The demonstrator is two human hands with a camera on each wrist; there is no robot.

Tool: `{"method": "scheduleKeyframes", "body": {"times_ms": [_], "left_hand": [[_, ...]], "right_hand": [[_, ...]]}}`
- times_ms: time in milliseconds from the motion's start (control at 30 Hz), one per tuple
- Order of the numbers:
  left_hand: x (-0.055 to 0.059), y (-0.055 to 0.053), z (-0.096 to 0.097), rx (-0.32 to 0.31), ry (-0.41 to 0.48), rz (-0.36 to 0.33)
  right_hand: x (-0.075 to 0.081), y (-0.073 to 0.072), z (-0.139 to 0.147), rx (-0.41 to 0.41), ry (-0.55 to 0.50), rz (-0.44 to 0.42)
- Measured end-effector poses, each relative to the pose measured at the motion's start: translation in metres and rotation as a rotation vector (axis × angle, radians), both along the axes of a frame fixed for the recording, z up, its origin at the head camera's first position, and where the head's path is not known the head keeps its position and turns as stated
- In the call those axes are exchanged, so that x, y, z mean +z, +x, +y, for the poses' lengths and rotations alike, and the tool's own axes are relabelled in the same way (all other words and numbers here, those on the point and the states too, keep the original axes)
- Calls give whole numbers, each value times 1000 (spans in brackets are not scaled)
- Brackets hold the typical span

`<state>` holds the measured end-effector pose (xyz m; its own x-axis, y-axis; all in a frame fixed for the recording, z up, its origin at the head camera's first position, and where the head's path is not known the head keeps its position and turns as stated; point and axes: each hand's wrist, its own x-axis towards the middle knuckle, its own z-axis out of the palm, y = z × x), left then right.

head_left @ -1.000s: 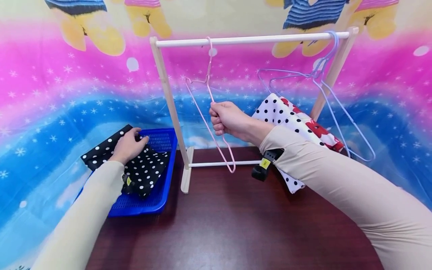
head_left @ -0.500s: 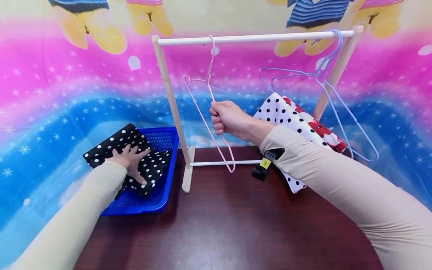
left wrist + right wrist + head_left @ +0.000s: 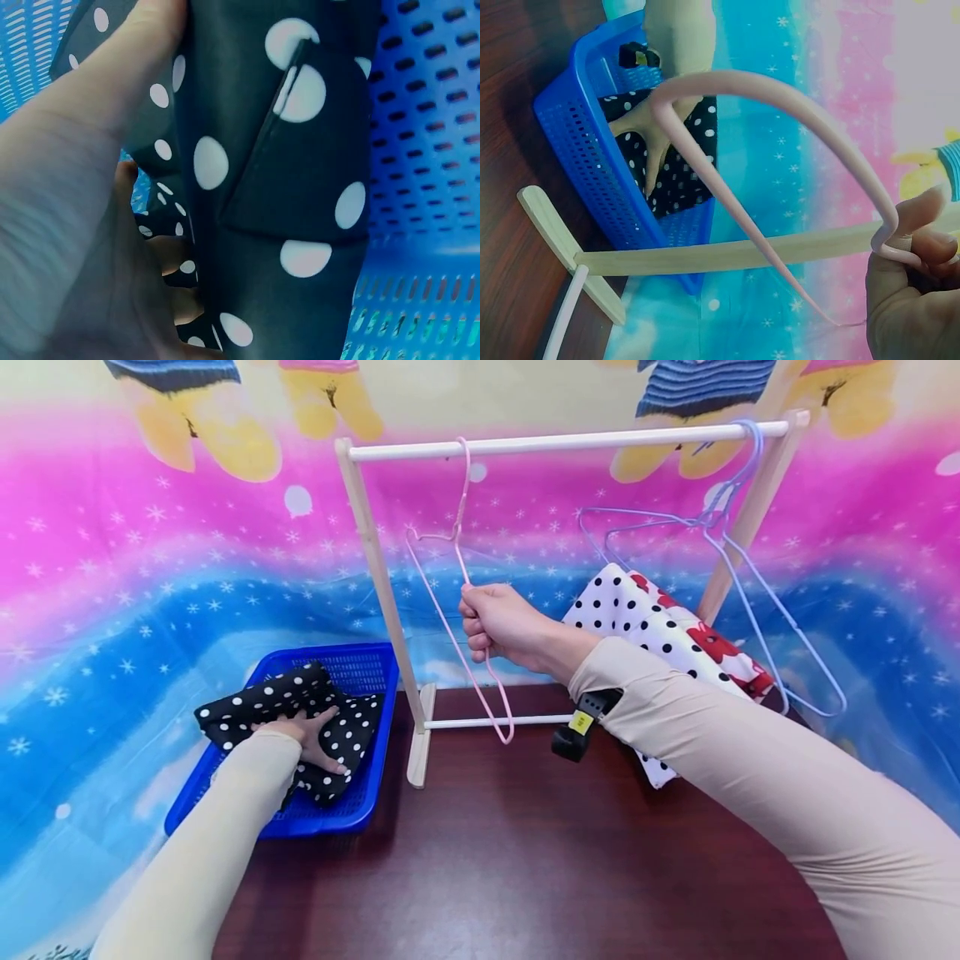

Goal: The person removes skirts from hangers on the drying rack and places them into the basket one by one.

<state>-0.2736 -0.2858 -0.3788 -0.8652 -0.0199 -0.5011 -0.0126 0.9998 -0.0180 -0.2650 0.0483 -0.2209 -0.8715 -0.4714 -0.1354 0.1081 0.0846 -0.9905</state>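
In the head view my left hand (image 3: 311,739) lies on a black cloth with white dots (image 3: 258,702), bunched inside a blue plastic basket (image 3: 277,656). Its thumb and forefinger are spread wide over the cloth; in the left wrist view the other fingertips slip behind a fold (image 3: 292,187). My right hand (image 3: 502,622) grips one side of a pink clothes hanger (image 3: 438,602), whose hook sits over the top bar of a wooden rack (image 3: 562,442). No garment hangs on this hanger. Seen from the right wrist, its rounded end (image 3: 780,94) juts out beyond my fingers.
Blue hangers (image 3: 738,547) hang at the rack's right end, beside a white black-dotted cloth (image 3: 618,606) and a red-patterned white one (image 3: 716,647). The rack's left foot (image 3: 418,760) stands close to the basket on the dark brown table (image 3: 540,852). A printed backdrop (image 3: 202,610) surrounds it.
My left hand has shifted from the cloth's upper edge down and right, spreading its fingers. The cloth's upper edge has sunk lower into the basket. My right hand keeps its grip, moving slightly left.
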Motion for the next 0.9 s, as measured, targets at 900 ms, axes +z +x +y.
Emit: {"method": "scheduleKeyframes", "body": {"times_ms": [900], "left_hand": [[-13, -2, 14, 47, 78, -96]], "right_hand": [[4, 3, -30, -15, 13, -4]]}}
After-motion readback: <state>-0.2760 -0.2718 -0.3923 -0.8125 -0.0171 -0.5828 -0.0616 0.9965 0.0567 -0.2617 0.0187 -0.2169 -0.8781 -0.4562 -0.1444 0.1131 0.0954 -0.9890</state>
